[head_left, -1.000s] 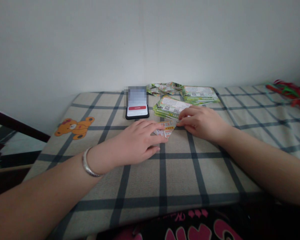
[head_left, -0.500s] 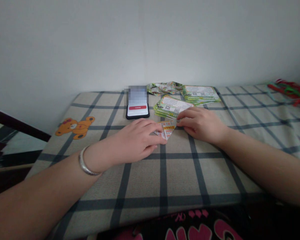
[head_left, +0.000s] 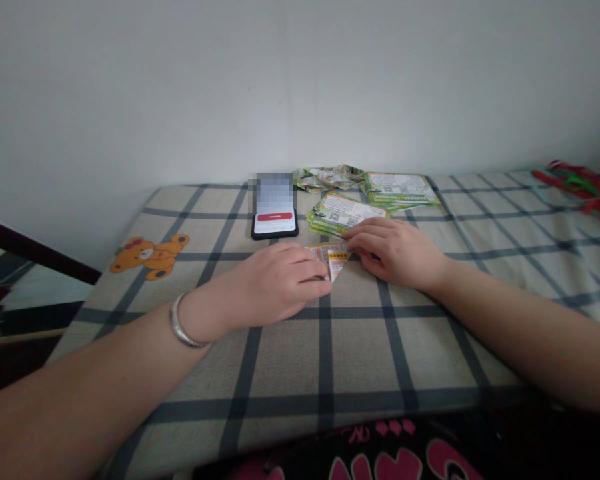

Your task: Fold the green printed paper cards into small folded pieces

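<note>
A small folded leaflet [head_left: 334,259], orange and white, lies on the checked cloth between my hands. My left hand [head_left: 270,283], a silver bangle on its wrist, lies over the leaflet's left part with fingers pressed together on it. My right hand [head_left: 397,250] pinches the leaflet's right corner with curled fingers. Just behind my right hand sits a stack of green leaflets [head_left: 341,213].
A phone [head_left: 275,205] with a lit screen stands behind my left hand. More green leaflets [head_left: 399,187] and crumpled ones [head_left: 327,176] lie by the wall. Red and green strips [head_left: 580,183] lie far right. A bear print [head_left: 149,255] marks the cloth's left side, near the table's edge.
My right hand has slid a little left, closer to my left hand, and the leaflet between them shows a smaller, more folded shape.
</note>
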Demonstrator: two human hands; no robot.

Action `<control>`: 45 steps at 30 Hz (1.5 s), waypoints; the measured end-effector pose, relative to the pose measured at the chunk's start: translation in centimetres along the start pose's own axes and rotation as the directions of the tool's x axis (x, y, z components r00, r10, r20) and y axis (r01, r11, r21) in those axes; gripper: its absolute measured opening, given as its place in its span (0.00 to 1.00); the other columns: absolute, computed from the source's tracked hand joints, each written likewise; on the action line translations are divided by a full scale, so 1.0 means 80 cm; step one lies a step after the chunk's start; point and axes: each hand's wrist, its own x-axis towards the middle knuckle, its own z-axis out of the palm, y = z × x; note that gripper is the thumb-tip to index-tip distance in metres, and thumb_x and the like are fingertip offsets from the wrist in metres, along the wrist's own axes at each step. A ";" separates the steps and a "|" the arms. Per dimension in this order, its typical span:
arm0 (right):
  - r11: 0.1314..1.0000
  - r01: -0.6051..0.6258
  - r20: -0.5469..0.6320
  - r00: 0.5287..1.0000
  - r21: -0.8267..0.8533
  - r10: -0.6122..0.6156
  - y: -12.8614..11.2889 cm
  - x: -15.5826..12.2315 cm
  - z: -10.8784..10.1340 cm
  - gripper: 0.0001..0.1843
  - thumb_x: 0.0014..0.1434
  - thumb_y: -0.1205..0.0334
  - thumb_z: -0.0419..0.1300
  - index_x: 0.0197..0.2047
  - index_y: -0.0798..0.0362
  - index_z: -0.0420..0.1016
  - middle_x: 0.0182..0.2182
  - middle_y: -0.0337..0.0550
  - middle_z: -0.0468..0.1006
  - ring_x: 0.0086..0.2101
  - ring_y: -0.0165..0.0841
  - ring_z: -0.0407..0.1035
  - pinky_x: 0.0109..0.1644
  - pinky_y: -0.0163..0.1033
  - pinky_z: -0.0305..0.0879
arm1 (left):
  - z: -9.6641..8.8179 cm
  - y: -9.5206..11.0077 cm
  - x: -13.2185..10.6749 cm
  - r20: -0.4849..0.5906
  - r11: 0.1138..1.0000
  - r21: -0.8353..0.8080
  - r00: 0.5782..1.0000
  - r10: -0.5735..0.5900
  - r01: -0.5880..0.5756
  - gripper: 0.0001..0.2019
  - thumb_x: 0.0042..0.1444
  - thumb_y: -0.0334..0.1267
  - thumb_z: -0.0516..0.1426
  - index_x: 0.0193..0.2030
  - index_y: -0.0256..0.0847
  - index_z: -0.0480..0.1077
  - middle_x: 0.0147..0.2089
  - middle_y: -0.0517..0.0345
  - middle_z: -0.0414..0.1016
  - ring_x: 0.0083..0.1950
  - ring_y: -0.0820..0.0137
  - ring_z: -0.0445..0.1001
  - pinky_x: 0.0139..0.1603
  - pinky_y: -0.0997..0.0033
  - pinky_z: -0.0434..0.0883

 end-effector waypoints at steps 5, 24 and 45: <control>0.998 0.024 -0.015 1.000 0.056 -0.023 -0.001 0.002 0.002 0.13 0.60 0.69 0.53 0.46 0.59 0.75 0.43 0.52 0.79 0.47 0.41 0.71 0.52 0.46 0.68 | 0.000 0.002 0.003 -0.029 0.999 -0.007 0.999 -0.032 0.032 0.16 0.61 0.31 0.53 0.55 0.43 0.70 0.49 0.54 0.75 0.51 0.63 0.72 0.54 0.56 0.70; 0.989 -0.003 -0.126 0.992 0.148 0.022 -0.005 -0.002 -0.004 0.13 0.61 0.66 0.55 0.46 0.58 0.77 0.35 0.48 0.80 0.36 0.36 0.74 0.40 0.41 0.69 | 0.002 -0.003 0.003 -0.121 0.993 0.082 0.990 -0.077 0.087 0.11 0.62 0.32 0.54 0.47 0.41 0.74 0.49 0.57 0.78 0.51 0.63 0.75 0.56 0.53 0.69; 0.970 0.014 -0.053 0.999 0.241 -0.002 -0.008 -0.001 0.001 0.18 0.56 0.68 0.59 0.51 0.57 0.70 0.46 0.51 0.77 0.48 0.40 0.69 0.53 0.48 0.67 | 0.014 -0.010 -0.003 -0.112 0.977 -0.111 0.974 -0.197 0.184 0.12 0.61 0.27 0.53 0.47 0.38 0.74 0.48 0.52 0.77 0.48 0.66 0.73 0.51 0.61 0.73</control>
